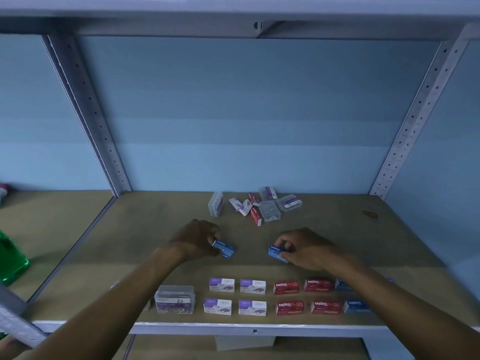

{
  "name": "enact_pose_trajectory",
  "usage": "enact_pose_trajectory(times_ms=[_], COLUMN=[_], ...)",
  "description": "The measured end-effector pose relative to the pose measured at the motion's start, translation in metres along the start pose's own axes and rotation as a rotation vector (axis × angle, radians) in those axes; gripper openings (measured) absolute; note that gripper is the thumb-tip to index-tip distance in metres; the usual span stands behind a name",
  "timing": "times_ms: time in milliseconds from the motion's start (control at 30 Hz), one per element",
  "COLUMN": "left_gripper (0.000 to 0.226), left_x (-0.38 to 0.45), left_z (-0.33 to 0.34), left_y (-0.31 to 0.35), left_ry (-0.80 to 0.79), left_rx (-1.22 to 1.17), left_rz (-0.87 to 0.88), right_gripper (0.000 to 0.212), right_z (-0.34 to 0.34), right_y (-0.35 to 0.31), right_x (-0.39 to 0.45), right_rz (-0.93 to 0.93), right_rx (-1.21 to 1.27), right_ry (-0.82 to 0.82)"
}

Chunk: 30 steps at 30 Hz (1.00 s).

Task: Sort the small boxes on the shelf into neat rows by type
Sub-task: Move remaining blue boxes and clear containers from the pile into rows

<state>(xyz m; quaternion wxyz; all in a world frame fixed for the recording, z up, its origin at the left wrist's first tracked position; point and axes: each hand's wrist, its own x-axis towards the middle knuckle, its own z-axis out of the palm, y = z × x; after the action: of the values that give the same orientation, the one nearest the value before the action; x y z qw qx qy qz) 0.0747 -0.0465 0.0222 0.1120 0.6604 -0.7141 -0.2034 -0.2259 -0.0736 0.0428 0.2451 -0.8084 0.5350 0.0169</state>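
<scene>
Along the front edge of the shelf (pixel 78 258), a clear paper-clip box (pixel 174 299), four purple-and-white boxes (pixel 237 296), four red staple boxes (pixel 306 297) and two blue boxes (pixel 357 305) are lying in two rows. Further in, mid-shelf, the left hand (pixel 198 239) is pinching one blue staple box (pixel 224 250) while the right hand (pixel 302 247) is gripping another blue staple box (pixel 277 253), both with curled fingers. Near the back edge, an unsorted pile of boxes (pixel 255 206) is sitting jumbled.

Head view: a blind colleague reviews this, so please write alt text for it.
Each hand, left hand and right hand, holds a blue staples box above the shelf board. Purple and red boxes sit in front rows; an unsorted pile lies behind.
</scene>
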Motion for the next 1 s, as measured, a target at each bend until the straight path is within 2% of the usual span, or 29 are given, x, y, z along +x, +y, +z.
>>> enact_pose_trajectory(times_ms=[167, 367, 500, 633, 767, 1000], left_gripper=[0.02, 0.027, 0.018, 0.021, 0.027, 0.019], left_x=[-0.003, 0.0, 0.005, 0.003, -0.003, -0.016], left_z=[0.004, 0.015, 0.01, 0.004, 0.007, 0.002], left_y=[0.005, 0.016, 0.025, 0.031, 0.015, 0.001], left_ry=[-0.042, 0.025, 0.096, 0.175, 0.111, 0.034], left_rx=[0.012, 0.125, -0.015, -0.197, -0.175, -0.074], left_rz=[0.035, 0.089, 0.12, 0.083, 0.028, 0.015], right_gripper=[0.026, 0.026, 0.026, 0.025, 0.025, 0.023], right_z=[0.001, 0.003, 0.003, 0.004, 0.005, 0.006], right_y=[-0.002, -0.002, -0.001, 0.0, 0.0, 0.001], right_x=[0.001, -0.002, -0.002, -0.003, -0.003, 0.0], right_rz=[0.002, 0.01, 0.007, 0.007, 0.004, 0.0], right_rx=[-0.017, -0.015, -0.009, -0.004, -0.017, -0.004], right_ry=[0.009, 0.009, 0.015, 0.015, 0.011, 0.016])
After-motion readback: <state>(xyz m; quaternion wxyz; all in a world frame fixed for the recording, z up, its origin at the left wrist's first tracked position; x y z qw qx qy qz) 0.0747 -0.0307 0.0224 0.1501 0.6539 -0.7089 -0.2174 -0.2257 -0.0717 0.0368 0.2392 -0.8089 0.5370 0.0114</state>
